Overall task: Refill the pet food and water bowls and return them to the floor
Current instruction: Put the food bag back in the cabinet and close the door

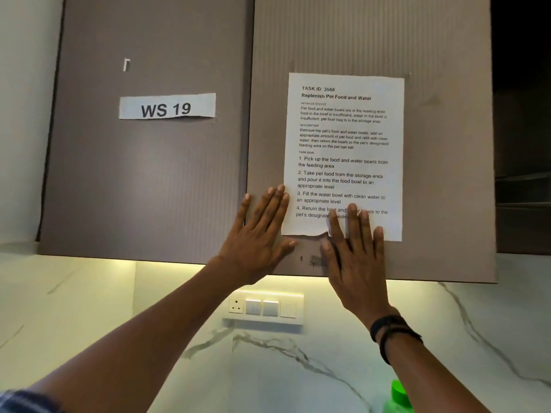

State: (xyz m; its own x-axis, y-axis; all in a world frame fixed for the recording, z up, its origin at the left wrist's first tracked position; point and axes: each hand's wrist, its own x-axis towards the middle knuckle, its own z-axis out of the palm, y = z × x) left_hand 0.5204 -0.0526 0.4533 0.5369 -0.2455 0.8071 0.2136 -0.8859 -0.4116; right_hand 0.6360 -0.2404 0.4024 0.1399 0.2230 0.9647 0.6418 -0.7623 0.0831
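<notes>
No bowl, food bag or water source is in view. A printed task sheet [343, 138] hangs on the right door of a grey wall cabinet [447, 144]. My left hand [259, 236] lies flat on the cabinet, fingers spread, with its fingertips at the sheet's lower left edge. My right hand [354, 254] presses flat on the sheet's bottom edge, fingers apart, covering part of the last lines of text. Neither hand holds anything. A dark band sits on my right wrist.
A paper label reading "WS 19" [167, 106] is stuck on the left cabinet door. Below the cabinet are a lit marble backsplash [119, 308] and a white switch panel [264, 307]. A green bottle top [398, 396] shows at the bottom edge.
</notes>
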